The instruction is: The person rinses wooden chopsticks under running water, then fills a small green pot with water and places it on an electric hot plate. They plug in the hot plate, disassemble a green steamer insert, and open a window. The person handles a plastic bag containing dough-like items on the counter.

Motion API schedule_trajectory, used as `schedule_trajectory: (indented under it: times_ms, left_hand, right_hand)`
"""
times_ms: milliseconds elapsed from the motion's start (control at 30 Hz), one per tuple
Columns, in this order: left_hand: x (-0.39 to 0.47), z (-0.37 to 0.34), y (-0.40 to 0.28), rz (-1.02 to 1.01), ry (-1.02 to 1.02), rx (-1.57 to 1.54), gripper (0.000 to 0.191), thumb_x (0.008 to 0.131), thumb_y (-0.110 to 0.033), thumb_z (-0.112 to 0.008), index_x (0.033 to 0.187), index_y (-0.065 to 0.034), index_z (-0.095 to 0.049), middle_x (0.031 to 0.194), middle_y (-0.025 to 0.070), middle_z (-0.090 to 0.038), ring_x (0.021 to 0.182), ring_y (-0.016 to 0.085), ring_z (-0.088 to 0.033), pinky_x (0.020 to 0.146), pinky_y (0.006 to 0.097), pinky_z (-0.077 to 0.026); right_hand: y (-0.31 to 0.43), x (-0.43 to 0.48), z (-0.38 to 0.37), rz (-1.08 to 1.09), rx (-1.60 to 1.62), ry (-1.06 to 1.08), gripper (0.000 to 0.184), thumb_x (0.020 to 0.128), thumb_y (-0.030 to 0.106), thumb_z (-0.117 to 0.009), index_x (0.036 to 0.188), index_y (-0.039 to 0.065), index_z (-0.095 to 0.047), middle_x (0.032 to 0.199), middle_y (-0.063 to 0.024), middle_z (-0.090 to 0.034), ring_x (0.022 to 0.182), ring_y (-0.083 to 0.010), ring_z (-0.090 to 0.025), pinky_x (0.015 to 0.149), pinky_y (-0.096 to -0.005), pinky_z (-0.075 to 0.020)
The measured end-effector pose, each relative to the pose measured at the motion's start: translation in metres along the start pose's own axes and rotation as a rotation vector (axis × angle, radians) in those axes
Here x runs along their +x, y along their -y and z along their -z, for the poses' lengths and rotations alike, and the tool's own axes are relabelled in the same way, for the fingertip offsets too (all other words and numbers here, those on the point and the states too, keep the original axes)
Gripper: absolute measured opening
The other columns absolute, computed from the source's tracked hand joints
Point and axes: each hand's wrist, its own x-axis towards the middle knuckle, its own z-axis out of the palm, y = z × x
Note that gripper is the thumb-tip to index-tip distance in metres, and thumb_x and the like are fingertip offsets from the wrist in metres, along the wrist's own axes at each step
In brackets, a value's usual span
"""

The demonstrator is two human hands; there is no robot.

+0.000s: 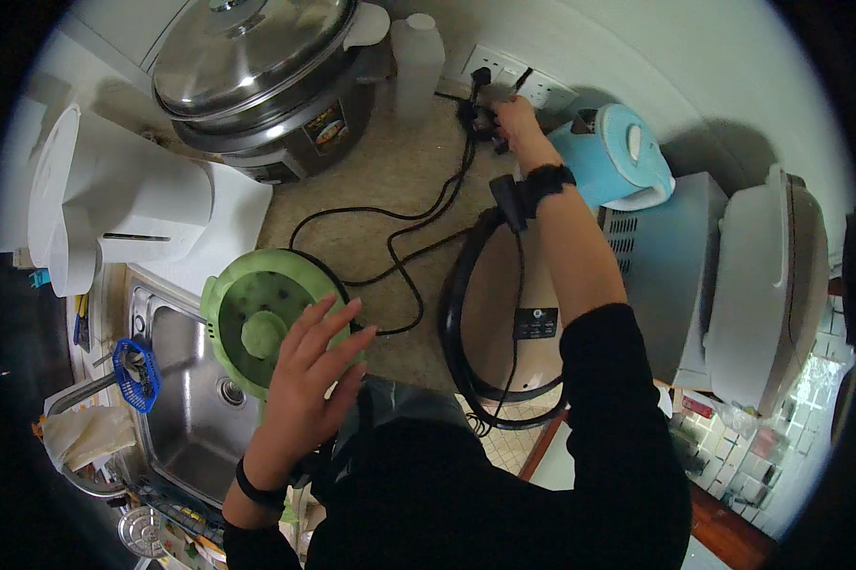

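My right hand point(519, 122) reaches to the back wall, at a cluster of black plugs and cords point(479, 122) below the wall sockets point(517, 77). Its fingers are partly hidden there, so I cannot tell whether they grip a plug. My left hand point(314, 377), fingers spread and holding nothing, is over the right edge of a green pot with a see-through lid point(235, 303) and a round green knob. Black power cords point(392, 260) loop over the counter point(342, 178) between the two. A black connector point(508, 201) with a thin cord is beside my right wristband.
A large metal electric cooker point(250, 114) and a white plastic bottle point(417, 64) stand at the back. Beside my right arm are a beige black-rimmed appliance point(488, 285), a blue kettle point(617, 153) and a grey vented box point(656, 278). A steel sink point(193, 413) lies left.
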Motion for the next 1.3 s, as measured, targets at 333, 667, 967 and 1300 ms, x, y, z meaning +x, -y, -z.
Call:
schedule_trajectory:
  times_ms: [333,667,967,1300]
  left_hand:
    - [-0.004,-0.004,-0.01,-0.04,0.01,-0.089,0.044,0.073,0.006,-0.062,0.115,-0.0078,-0.062,0.133,0.0127,-0.052,0.13,0.037,-0.042,0.105,0.0467,-0.035]
    - [-0.007,-0.003,-0.006,-0.028,0.006,-0.04,0.041,0.076,0.0,-0.064,0.116,-0.0094,-0.061,0.133,0.0113,-0.052,0.128,0.037,-0.043,0.103,0.0476,-0.038]
    - [-0.005,0.0,-0.004,-0.002,0.009,0.008,0.042,0.075,-0.003,-0.066,0.117,-0.0101,-0.061,0.133,0.0108,-0.052,0.128,0.037,-0.043,0.102,0.0484,-0.039]
    - [-0.014,0.006,-0.001,0.067,-0.032,0.037,0.042,0.073,-0.002,-0.067,0.115,-0.0094,-0.062,0.131,0.0117,-0.054,0.126,0.037,-0.045,0.102,0.0478,-0.039]
  right_hand:
    - [-0.031,-0.033,0.049,0.21,-0.135,-0.051,0.061,0.081,0.006,-0.055,0.136,-0.005,-0.032,0.129,-0.0297,-0.049,0.118,-0.0403,-0.051,0.095,-0.0417,-0.0424]
    - [-0.057,0.052,0.015,0.376,-1.373,0.131,0.033,0.078,0.012,-0.06,0.109,0.002,-0.064,0.112,-0.016,-0.064,0.102,-0.0326,-0.062,0.081,-0.0422,-0.0513]
    - [-0.054,0.041,-0.035,0.319,-0.735,0.136,0.021,0.086,0.009,-0.054,0.101,0.008,-0.068,0.093,-0.0056,-0.069,0.073,-0.024,-0.066,0.054,-0.0374,-0.0505]
    - [-0.028,0.032,-0.059,-0.066,-0.398,-0.072,0.016,0.085,0.013,-0.062,0.087,-0.001,-0.066,0.087,-0.0156,-0.069,0.083,-0.0289,-0.069,0.067,-0.0393,-0.0567]
